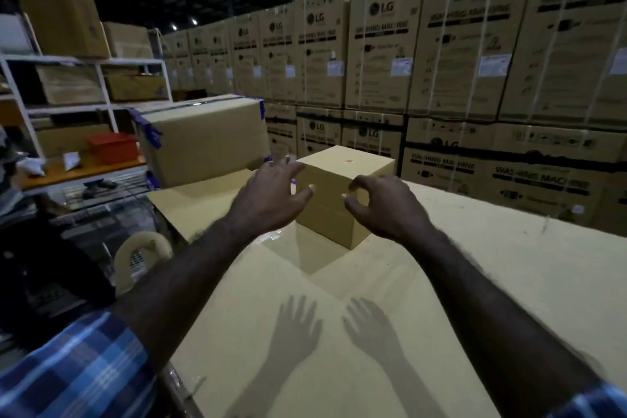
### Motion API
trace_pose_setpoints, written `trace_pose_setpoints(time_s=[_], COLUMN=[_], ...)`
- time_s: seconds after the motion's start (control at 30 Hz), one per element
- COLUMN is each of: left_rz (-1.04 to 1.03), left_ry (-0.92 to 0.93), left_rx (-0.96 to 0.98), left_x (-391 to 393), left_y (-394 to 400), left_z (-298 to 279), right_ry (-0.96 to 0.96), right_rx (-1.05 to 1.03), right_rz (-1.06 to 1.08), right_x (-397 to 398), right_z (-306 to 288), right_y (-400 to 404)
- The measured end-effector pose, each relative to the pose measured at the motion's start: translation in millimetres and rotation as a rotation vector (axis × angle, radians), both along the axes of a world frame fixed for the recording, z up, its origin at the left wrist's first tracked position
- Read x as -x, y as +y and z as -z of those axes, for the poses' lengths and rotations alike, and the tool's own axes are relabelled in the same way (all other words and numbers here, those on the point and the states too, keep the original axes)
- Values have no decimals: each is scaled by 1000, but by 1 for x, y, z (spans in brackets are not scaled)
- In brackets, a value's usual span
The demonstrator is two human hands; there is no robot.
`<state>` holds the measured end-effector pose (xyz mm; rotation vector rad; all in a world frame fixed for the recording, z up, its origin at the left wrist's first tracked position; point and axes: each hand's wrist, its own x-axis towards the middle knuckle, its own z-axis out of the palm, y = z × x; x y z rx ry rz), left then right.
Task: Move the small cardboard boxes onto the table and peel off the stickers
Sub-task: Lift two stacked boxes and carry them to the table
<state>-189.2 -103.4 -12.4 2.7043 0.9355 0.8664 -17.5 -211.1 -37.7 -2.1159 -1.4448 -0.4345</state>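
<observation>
A small plain cardboard box (pixel 342 180) stands on the table (pixel 475 282), which is covered in tan cardboard. A tiny red mark shows on the box's top face. My left hand (pixel 271 197) hovers by the box's left side with fingers spread and nothing in it. To the right, my right hand (pixel 383 204) hangs in front of the box's near corner, fingers curled and apart, holding nothing. Neither hand grips the box. Both hands cast shadows on the table in front.
A bigger cardboard box (pixel 203 139) with blue tape rests at the table's far left on a flat sheet. White shelving (pixel 101 85) with cartons and a red box (pixel 112 146) stands left. Stacked washing-machine cartons (pixel 441 61) wall the back. A beige plastic chair (pixel 142 261) is left of the table.
</observation>
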Motion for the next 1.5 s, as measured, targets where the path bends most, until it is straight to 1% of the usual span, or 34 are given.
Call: trace_pose_setpoints(time_s=[0.23, 0.37, 0.53, 0.7, 1.13, 1.37, 1.5], left_rz=[72, 185, 261, 333, 329, 348, 382], left_ry=[-10, 6, 21, 36, 34, 78, 116], left_rx=[43, 42, 28, 52, 56, 64, 73], left_x=[-3, -4, -16, -35, -94, -132, -157], left_y=[98, 150, 198, 219, 234, 275, 310], left_z=[24, 24, 15, 21, 24, 34, 41], right_ry=[9, 10, 40, 70, 37, 58, 107], right_rx=[45, 28, 12, 34, -4, -16, -24], right_rz=[73, 180, 320, 363, 367, 429, 501], right_x=[9, 19, 30, 25, -29, -61, -78], right_z=[16, 15, 12, 18, 9, 15, 23], right_y=[76, 111, 147, 168, 186, 220, 245])
